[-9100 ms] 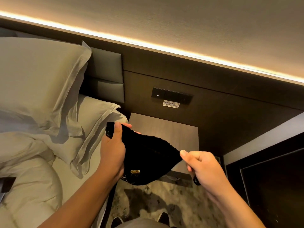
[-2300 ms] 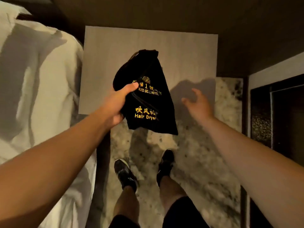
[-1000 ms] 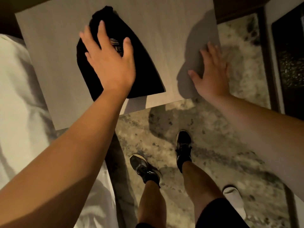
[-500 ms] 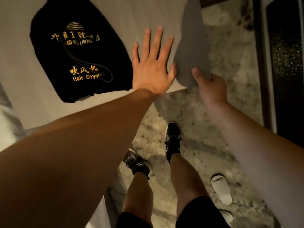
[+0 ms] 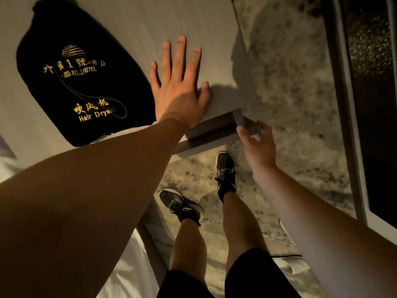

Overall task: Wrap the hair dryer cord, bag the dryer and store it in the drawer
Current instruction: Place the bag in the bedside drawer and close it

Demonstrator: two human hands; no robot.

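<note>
The black drawstring bag, lettered "Hair Dryer" in gold, lies flat on the pale wooden nightstand top, at about ten o'clock in the view. Just beside its right edge, the left hand presses palm-down on the wood with fingers straight and spread. At about four o'clock from that hand, the right hand curls its thumb and fingers round the front corner of the drawer, which stands slightly out beneath the top.
</note>
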